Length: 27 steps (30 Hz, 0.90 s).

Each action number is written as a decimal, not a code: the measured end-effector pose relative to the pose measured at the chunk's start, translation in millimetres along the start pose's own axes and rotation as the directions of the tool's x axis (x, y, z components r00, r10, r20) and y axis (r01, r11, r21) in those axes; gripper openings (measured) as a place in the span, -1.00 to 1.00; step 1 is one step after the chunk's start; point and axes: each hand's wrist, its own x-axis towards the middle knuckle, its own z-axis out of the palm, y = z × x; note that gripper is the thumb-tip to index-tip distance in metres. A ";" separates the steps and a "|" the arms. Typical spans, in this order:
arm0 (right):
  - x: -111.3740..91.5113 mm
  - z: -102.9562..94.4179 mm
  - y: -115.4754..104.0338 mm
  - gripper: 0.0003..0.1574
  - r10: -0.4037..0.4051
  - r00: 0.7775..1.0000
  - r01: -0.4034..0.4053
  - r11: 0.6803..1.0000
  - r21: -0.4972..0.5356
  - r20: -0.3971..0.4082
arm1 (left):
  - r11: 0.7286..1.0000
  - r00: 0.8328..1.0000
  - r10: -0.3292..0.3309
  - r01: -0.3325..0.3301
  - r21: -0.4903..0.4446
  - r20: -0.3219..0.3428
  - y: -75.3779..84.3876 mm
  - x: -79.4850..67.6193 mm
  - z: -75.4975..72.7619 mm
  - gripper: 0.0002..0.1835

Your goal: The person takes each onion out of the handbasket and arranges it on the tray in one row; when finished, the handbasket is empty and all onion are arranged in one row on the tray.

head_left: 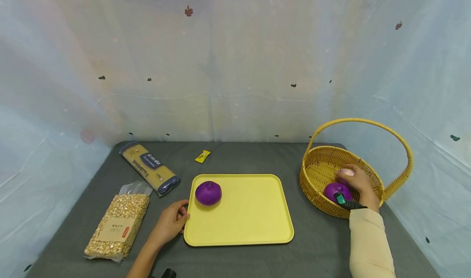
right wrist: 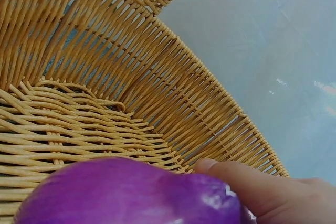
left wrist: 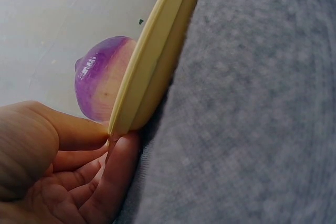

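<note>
A shiny onion (head_left: 208, 193), purple with a pale underside, sits on the yellow tray (head_left: 250, 212) near its left end. My left hand (head_left: 171, 223) pinches the tray's left rim, thumb above and a finger underneath, as the left wrist view shows. On the right, my right hand (head_left: 358, 182) reaches into the wicker basket (head_left: 312, 188), its fingers curled over an onion (head_left: 346, 172) whose pale pinkish side faces up. Another purple onion (head_left: 336, 191) lies beside it, under the wrist. In the right wrist view, a purple onion (right wrist: 115, 192) partly hides the right hand (right wrist: 262, 187).
At the left lie a spaghetti pack (head_left: 151, 167) and a clear bag of yellow kernels (head_left: 117, 227). Behind the tray is a small yellow packet (head_left: 202, 156). The basket's tall arched handle (head_left: 358, 120) rises over the right arm. A grey cloth (head_left: 265, 261) covers the table.
</note>
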 end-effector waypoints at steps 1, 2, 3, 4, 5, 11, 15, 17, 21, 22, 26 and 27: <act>-0.5 0.2 -0.1 -0.02 0.000 1.000 0.000 1.000 0.007 0.004 | 1.000 1.000 -0.001 0.001 -0.001 0.002 -0.1 0.0 0.2 -0.56; -0.9 0.4 -0.4 -0.02 0.002 1.000 -0.002 1.000 0.012 0.006 | 1.000 1.000 -0.002 0.002 -0.003 0.002 -0.2 0.1 0.3 -0.55; -1.5 0.7 -0.9 -0.02 0.005 1.000 -0.005 1.000 0.020 0.009 | 1.000 1.000 -0.004 0.004 -0.005 0.002 -0.4 -0.1 0.3 -0.55; -2.1 0.9 -1.6 -0.02 0.010 1.000 -0.010 1.000 0.029 0.013 | 1.000 1.000 -0.005 0.005 -0.006 0.002 -0.5 0.0 0.4 -0.55; -2.5 1.2 -2.2 -0.02 0.011 1.000 -0.012 0.999 0.035 0.016 | 1.000 1.000 -0.005 0.005 -0.004 0.002 -0.7 -0.2 0.3 -0.55; -3.6 0.8 -3.1 -0.01 0.008 1.000 -0.008 0.999 0.037 0.025 | 1.000 1.000 0.000 0.001 -0.003 0.004 -1.4 0.4 0.0 -0.55; -2.3 1.5 -1.5 0.01 0.006 1.000 -0.007 0.999 0.040 0.025 | 1.000 1.000 -0.001 0.001 -0.001 0.004 -0.8 0.4 -0.5 -0.55; -1.5 1.9 -0.7 0.02 0.010 1.000 -0.011 0.999 0.038 0.026 | 1.000 1.000 -0.003 0.003 -0.003 0.005 -0.2 0.1 -0.8 -0.55; 0.4 1.8 0.9 0.04 0.018 0.999 -0.019 0.999 0.031 0.028 | 1.000 1.000 -0.006 0.006 -0.006 0.008 0.9 -0.6 -1.2 -0.56; 0.7 1.6 0.9 0.04 0.020 0.999 -0.020 0.999 0.031 0.026 | 1.000 1.000 -0.006 0.006 -0.004 0.007 1.0 -0.7 -1.3 -0.56; 2.0 1.1 1.2 0.01 -0.008 1.000 0.008 1.000 0.028 0.007 | 1.000 1.000 -0.003 0.003 0.003 0.010 1.1 -0.5 -1.2 -0.56; 2.1 0.9 1.2 0.00 -0.020 1.000 0.020 1.000 0.024 -0.002 | 1.000 1.000 -0.002 0.002 0.003 0.011 1.0 -0.5 -1.0 -0.56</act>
